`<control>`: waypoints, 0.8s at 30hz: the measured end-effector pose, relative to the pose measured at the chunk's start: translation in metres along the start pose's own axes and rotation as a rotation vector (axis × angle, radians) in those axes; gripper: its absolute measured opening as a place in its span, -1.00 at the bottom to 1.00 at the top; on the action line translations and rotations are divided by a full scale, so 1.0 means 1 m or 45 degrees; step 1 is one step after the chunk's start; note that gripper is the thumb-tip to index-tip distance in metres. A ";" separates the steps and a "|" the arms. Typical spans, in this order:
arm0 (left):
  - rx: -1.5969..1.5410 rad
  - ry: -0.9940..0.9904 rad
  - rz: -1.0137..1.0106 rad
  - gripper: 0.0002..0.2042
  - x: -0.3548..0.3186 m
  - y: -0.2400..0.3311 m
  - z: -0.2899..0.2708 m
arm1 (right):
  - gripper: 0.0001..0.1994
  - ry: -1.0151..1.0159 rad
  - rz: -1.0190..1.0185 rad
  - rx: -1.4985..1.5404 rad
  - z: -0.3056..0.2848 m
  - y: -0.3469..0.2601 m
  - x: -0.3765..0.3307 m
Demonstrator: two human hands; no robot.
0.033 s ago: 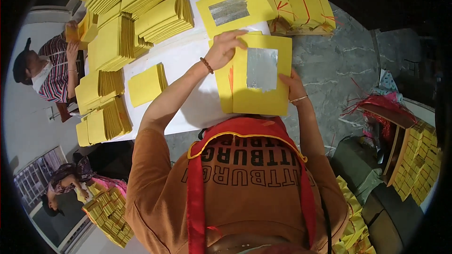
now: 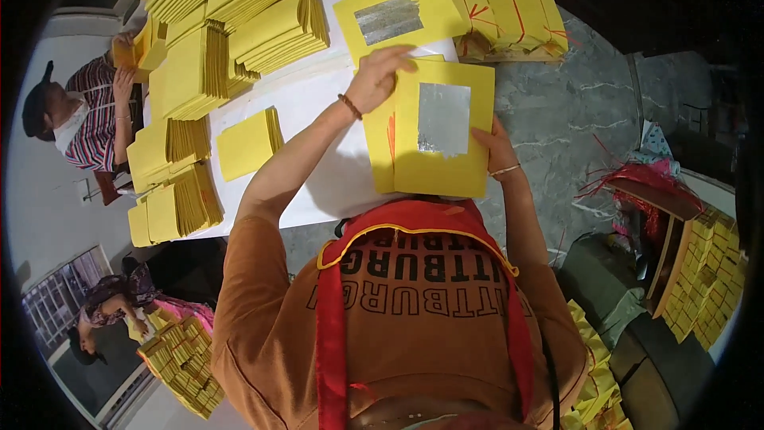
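In front of me is a yellow paper sheet (image 2: 442, 179) with a silver foil rectangle (image 2: 444, 118) on it. My right hand (image 2: 497, 147) grips its right edge, thumb on top and the other fingers hidden beneath. At the upper left corner, my left hand (image 2: 380, 80) is bent around the paper, its fingertips slightly blurred. Under the left side lies more yellow paper (image 2: 380, 143) with a red mark. Beyond my left hand, another yellow sheet (image 2: 434, 4) with a silver patch (image 2: 387, 19) rests on the white-covered table (image 2: 318, 151).
Tall stacks of folded yellow paper (image 2: 187, 72) fill the table's left, with a smaller stack (image 2: 248, 143) nearer me. Bundles tied with red string (image 2: 501, 0) stand at the far right. Two people, one in a striped top (image 2: 91, 115), work at the left. A wooden rack (image 2: 668, 263) is at right.
My left fingers have shifted slightly at the paper's upper corner and look more blurred. My right hand keeps its place on the right edge.
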State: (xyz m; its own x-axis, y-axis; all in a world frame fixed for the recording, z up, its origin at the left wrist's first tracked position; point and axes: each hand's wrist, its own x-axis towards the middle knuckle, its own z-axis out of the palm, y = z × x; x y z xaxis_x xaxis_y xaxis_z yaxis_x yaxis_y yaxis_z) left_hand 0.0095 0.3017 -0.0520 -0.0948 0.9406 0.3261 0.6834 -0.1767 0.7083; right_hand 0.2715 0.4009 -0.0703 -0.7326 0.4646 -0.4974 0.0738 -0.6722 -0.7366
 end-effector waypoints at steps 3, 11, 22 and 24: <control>0.201 0.261 -0.122 -0.75 0.018 -0.028 -0.011 | -0.42 0.036 -0.182 -0.043 0.009 -0.002 -0.003; 0.869 -0.226 -0.094 -0.64 0.029 -0.057 -0.025 | -0.31 0.002 -0.143 -0.003 -0.001 -0.001 -0.008; 0.383 -0.276 -0.335 -0.81 0.036 -0.054 -0.042 | -0.37 -0.037 -0.120 0.058 -0.004 0.000 -0.007; 0.344 -0.266 -0.345 -0.82 0.036 -0.061 -0.043 | -0.38 -0.039 -0.126 0.056 -0.002 0.000 -0.008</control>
State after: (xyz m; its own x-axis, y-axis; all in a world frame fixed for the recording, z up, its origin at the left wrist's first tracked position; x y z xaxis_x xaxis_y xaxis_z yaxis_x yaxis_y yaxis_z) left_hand -0.0665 0.3338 -0.0569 -0.1670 0.9859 -0.0026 0.8214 0.1406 0.5528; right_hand 0.2787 0.3988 -0.0675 -0.7554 0.5126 -0.4082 -0.0292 -0.6486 -0.7606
